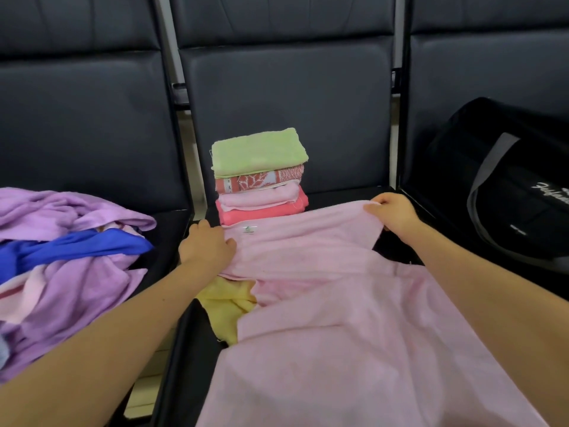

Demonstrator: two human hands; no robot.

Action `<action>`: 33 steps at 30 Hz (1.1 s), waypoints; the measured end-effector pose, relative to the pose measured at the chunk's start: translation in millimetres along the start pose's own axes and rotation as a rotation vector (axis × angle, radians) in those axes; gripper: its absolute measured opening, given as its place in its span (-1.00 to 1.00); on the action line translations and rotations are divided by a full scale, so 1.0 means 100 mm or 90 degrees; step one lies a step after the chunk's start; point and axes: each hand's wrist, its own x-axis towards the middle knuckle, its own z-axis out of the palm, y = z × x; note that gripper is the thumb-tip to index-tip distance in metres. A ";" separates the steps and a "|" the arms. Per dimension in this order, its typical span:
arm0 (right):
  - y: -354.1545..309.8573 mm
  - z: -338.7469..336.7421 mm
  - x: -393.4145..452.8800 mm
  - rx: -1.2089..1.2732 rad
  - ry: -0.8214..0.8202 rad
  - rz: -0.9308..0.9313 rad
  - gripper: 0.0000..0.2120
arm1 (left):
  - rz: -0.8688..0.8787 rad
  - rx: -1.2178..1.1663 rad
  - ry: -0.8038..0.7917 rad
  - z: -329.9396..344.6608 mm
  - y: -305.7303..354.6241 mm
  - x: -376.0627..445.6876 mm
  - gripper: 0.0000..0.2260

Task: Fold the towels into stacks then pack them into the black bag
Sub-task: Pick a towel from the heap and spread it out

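Note:
A large pale pink towel (323, 303) lies spread over the middle seat and hangs toward me. My left hand (206, 245) grips its far left corner and my right hand (394, 212) pinches its far right corner. Behind it stands a stack of folded towels (260, 177), with a green one on top, then a patterned one, a pale pink one and a coral one. A yellow towel (229, 306) peeks out from under the pink towel. The black bag (508, 186) with grey straps sits on the right seat.
A heap of unfolded purple, blue and pink towels (64, 257) covers the left seat. Dark padded seat backs (289, 87) rise behind everything, with narrow gaps between the seats.

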 end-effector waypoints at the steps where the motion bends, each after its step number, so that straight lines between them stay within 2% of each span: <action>1: 0.02 0.03 0.01 -0.036 0.020 -0.016 -0.91 | 0.002 -0.005 0.003 0.00 0.00 0.00 -0.63; 4: 0.07 0.09 0.01 -0.157 0.031 -0.015 -0.86 | 0.005 -0.018 0.001 0.01 0.00 -0.02 -0.62; 7: 0.02 0.08 0.01 -0.226 0.027 0.020 -0.64 | 0.012 0.011 0.037 -0.03 0.02 -0.10 -0.54; 9: -0.05 0.04 -0.02 -0.281 0.017 0.019 -0.58 | 0.070 0.036 0.105 -0.09 0.07 -0.25 -0.48; 11: -0.15 -0.03 -0.12 -0.307 0.006 0.000 -0.56 | 0.150 -0.048 0.148 -0.15 0.17 -0.48 -0.47; 13: -0.25 -0.12 -0.26 -0.261 -0.018 -0.033 -0.60 | 0.214 -0.208 0.103 -0.25 0.30 -0.78 -0.52; 14: -0.31 -0.15 -0.36 -0.238 -0.037 -0.051 -0.65 | 0.249 -0.272 0.050 -0.32 0.36 -0.95 -0.56; 16: -0.42 -0.21 -0.61 -0.207 -0.081 -0.081 -0.77 | 0.344 -0.306 -0.062 -0.44 0.49 -1.28 -0.60; 19: -0.52 -0.24 -1.07 -0.165 -0.153 -0.125 -0.83 | 0.491 -0.199 -0.152 -0.58 0.57 -1.64 -0.55; 22: -0.49 -0.35 -1.61 -0.180 -0.308 -0.132 -0.86 | 0.623 -0.066 -0.211 -0.58 0.51 -1.88 -0.47; 25: -0.53 -0.49 -2.01 -0.207 -0.505 -0.141 -0.78 | 0.667 -0.038 -0.237 -0.52 0.40 -1.93 -0.57; 28: -0.54 -0.58 -2.23 -0.296 -0.698 -0.109 -0.77 | 0.750 -0.059 -0.208 -0.48 0.34 -1.95 -0.69; 30: -0.50 -0.59 -2.29 -0.370 -0.715 -0.132 -0.80 | 0.782 -0.064 -0.199 -0.50 0.34 -1.98 -0.72; 33: -0.50 -0.59 -2.33 -0.418 -0.671 -0.192 -0.86 | 0.707 -0.154 -0.253 -0.54 0.34 -1.95 -0.70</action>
